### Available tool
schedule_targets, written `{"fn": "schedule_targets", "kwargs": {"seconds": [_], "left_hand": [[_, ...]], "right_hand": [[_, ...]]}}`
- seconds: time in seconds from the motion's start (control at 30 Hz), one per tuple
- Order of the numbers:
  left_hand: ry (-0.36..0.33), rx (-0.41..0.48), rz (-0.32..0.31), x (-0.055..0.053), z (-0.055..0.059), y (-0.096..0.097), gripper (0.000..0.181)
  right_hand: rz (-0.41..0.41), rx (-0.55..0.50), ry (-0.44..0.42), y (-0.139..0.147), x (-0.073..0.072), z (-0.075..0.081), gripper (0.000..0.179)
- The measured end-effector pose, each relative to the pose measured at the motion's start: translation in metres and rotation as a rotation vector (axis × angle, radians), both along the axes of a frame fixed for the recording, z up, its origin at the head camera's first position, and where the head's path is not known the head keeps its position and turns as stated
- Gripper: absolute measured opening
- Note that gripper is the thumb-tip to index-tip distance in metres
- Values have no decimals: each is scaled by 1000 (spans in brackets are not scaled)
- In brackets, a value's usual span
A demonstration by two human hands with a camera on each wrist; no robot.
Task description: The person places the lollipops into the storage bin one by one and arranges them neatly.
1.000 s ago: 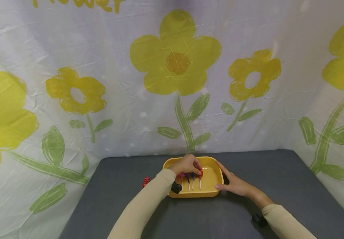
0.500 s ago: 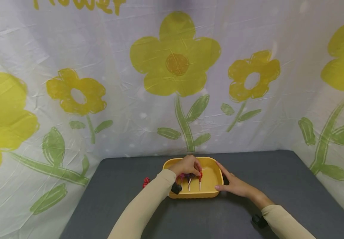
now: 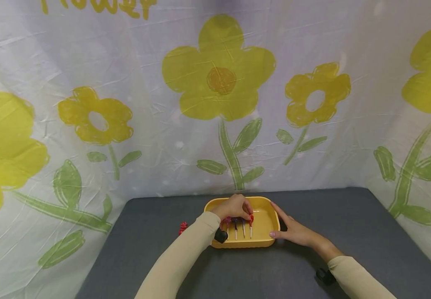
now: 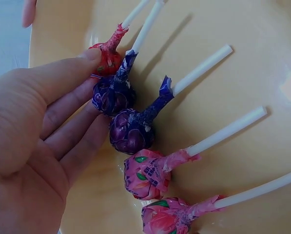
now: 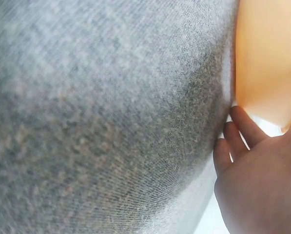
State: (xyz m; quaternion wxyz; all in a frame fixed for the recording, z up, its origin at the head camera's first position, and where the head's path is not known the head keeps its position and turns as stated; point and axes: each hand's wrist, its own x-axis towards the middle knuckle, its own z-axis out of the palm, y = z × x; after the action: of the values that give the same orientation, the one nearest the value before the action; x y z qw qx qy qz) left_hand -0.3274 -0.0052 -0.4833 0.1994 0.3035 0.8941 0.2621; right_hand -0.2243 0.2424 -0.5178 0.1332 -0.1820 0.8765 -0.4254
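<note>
A yellow tray (image 3: 245, 244) on the dark table holds a row of wrapped lollipops, sticks toward the person. My left hand (image 3: 234, 207) reaches into it and pinches the head of the red lollipop (image 4: 107, 59), thumb on top. Right beside it, touching the fingers, lies a purple lollipop (image 4: 114, 95); a second purple lollipop (image 4: 132, 131) follows. Farther along come a pink lollipop (image 4: 147, 175) and another pink lollipop (image 4: 165, 217). Against the tray's right side rests my right hand (image 3: 296, 231), thumb and fingers spread along the rim, fingers fairly straight.
Left of the tray, red-wrapped items (image 3: 183, 227) sit on the grey table (image 3: 148, 220), partly covered by the left sleeve (image 3: 185, 253). A white cloth with painted yellow flowers (image 3: 220, 79) hangs behind the table.
The purple lollipops' sticks came together half a second ago and now lie apart again, side by side. The left hand keeps hold of the red lollipop; the right hand and tray stay put.
</note>
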Motion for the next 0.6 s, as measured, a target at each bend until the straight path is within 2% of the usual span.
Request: {"fn": "schedule_targets", "kwargs": {"seconds": [0.6], "left_hand": [[-35,-11,-44,3,3,-3,24]], "right_hand": [[-4,-1,-2,-1,1,1,101]]}}
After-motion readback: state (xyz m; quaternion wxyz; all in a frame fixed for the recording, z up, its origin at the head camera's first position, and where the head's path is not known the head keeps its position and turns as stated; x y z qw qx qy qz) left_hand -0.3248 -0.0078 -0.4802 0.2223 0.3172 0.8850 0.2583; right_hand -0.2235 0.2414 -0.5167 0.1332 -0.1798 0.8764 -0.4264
